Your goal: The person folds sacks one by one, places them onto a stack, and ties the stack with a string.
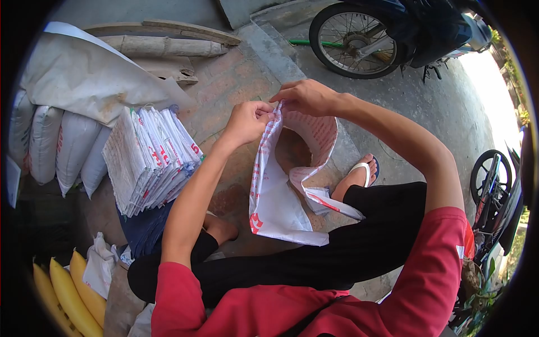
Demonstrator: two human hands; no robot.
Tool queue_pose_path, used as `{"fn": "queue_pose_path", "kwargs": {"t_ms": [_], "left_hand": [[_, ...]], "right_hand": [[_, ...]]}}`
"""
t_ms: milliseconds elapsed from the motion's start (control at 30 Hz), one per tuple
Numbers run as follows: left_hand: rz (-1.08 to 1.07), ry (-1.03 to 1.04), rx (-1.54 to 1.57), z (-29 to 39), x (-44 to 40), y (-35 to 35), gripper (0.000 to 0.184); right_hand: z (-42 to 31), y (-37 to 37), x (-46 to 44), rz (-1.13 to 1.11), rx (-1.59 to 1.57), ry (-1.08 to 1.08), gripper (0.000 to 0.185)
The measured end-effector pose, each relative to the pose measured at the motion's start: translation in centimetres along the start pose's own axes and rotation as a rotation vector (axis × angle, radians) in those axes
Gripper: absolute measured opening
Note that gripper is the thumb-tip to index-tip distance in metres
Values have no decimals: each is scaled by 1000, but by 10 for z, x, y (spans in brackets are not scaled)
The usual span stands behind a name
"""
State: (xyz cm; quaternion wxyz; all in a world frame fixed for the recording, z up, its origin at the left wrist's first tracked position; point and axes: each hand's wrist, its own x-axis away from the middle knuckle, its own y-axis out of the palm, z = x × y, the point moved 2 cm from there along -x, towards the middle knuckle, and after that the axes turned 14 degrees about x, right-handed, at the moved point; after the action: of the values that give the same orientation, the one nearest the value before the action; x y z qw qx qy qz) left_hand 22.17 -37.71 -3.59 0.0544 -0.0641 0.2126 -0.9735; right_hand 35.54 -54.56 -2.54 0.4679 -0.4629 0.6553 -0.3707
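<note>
A white woven sack with red print hangs between my knees, its far part curving round in a loop. My left hand pinches the sack's upper edge between thumb and fingers. Close beside it on the right, my right hand is closed on the same edge, its fingertips partly hidden behind the folded material. The lower end of the sack rests against my black trouser leg.
A stack of folded white sacks stands at my left, near filled bags under a sheet. Yellow objects lie lower left. A motorbike wheel is ahead on the right, another motorbike at far right.
</note>
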Motion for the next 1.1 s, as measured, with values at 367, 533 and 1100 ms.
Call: {"fn": "queue_pose_path", "kwargs": {"t_ms": [367, 533, 1100], "left_hand": [[32, 31, 347, -5, 5, 14, 35], [165, 30, 138, 3, 20, 20, 29], [245, 258, -234, 25, 32, 22, 22]], "right_hand": [[-3, -1, -4, -114, 65, 241, 20], [2, 0, -2, -167, 166, 269, 21], [-4, 2, -1, -102, 115, 347, 22]]}}
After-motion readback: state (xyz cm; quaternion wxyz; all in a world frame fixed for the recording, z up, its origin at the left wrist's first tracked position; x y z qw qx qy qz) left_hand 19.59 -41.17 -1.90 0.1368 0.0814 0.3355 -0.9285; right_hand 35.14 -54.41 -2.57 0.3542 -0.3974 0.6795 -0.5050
